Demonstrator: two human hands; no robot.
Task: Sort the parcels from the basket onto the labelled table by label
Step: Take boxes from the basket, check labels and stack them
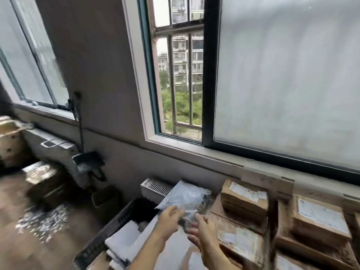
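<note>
left hand [169,216]: pinches grey mailer [185,197] near edge
right hand [203,230]: at grey mailer, grip blurred, cannot tell
basket [116,220]: black, white parcels [123,240] inside

motion blur smeared the near end of the grey parcel [185,200] and the fingers [191,235] of the right hand [204,229], so their hold was unclear. at 7 o'clock the basket [115,223] ran off the bottom edge. print on the box labels [247,191] was too small to read.

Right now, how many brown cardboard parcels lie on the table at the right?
4 plainly: back parcel below the sill, far-right parcel, near parcel beside the right hand, bottom-edge parcel. Stacks may hide more.
</note>
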